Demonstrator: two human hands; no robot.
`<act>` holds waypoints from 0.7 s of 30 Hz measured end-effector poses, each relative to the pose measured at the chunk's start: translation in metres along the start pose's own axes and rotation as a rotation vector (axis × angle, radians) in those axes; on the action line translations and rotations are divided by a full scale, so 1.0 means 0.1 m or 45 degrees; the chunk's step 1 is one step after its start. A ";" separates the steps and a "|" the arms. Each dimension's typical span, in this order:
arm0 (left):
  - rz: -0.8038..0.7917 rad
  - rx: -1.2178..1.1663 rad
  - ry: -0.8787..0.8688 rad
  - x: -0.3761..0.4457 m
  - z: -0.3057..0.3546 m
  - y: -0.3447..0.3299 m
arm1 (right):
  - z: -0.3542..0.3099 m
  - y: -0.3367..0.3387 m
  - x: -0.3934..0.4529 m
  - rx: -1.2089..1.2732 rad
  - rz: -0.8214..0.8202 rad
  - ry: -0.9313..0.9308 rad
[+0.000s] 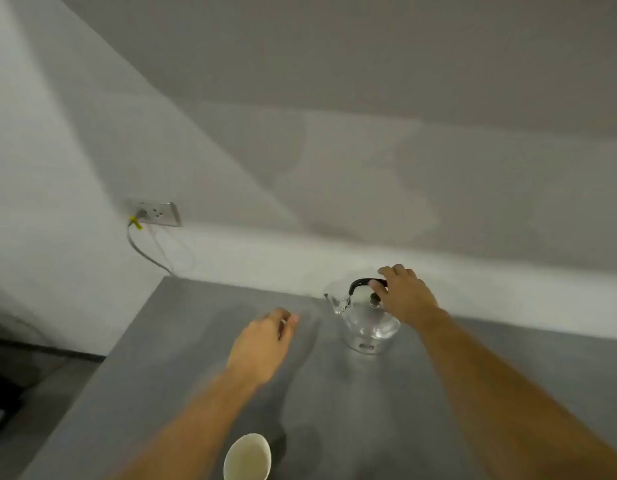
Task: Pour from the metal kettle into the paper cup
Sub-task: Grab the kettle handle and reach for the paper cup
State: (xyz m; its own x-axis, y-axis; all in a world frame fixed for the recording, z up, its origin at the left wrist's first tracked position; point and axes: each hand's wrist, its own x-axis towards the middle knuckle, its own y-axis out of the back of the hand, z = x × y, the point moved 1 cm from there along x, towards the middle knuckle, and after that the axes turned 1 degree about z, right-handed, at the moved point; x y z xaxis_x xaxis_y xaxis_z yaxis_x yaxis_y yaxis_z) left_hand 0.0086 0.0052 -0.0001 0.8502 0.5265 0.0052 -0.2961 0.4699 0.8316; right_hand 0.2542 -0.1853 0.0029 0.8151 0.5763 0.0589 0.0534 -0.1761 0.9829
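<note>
A shiny metal kettle (365,323) with a black handle stands upright near the back of the grey table (182,341), spout to the left. My right hand (404,296) is at its handle, fingers spread over the black grip and not closed around it. My left hand (265,344) hovers over the table left of the kettle, fingers loosely curled and holding nothing. A white paper cup (248,457) stands upright at the table's near edge, close to my left forearm; it looks empty.
A wall runs behind the table. A wall socket (156,213) with a grey cable plugged in sits at the left, the cable dropping behind the table's left corner. The table's left edge falls off to a dark floor.
</note>
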 end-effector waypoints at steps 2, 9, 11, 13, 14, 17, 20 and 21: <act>-0.003 -0.011 0.017 0.06 -0.04 -0.06 | 0.03 -0.03 0.10 0.087 -0.027 -0.028; -0.028 -0.004 0.049 0.21 -0.10 -0.17 | 0.11 -0.18 0.26 0.260 -0.149 -0.139; -0.029 -0.017 0.054 0.24 -0.11 -0.19 | 0.12 -0.22 0.28 0.283 -0.157 -0.153; -0.020 -0.027 0.046 0.25 -0.12 -0.21 | 0.12 -0.23 0.30 0.320 -0.149 -0.156; -0.018 -0.037 0.042 0.25 -0.12 -0.22 | 0.12 -0.23 0.30 0.340 -0.154 -0.159; -0.040 -0.089 0.033 0.19 -0.15 -0.23 | 0.13 -0.24 0.25 0.360 -0.166 -0.159; -0.055 -0.157 0.032 0.01 -0.17 -0.21 | 0.13 -0.21 0.11 0.350 -0.128 -0.152; -0.047 -0.193 0.036 -0.09 -0.18 -0.20 | 0.13 -0.20 0.06 0.339 -0.115 -0.137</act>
State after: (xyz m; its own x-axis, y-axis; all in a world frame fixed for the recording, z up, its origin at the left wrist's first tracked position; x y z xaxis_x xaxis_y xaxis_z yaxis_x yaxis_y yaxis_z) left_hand -0.0007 0.0041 -0.0266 0.8497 0.5257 -0.0411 -0.3290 0.5895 0.7377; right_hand 0.2651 -0.1886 -0.0189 0.8559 0.5136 -0.0597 0.2663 -0.3390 0.9023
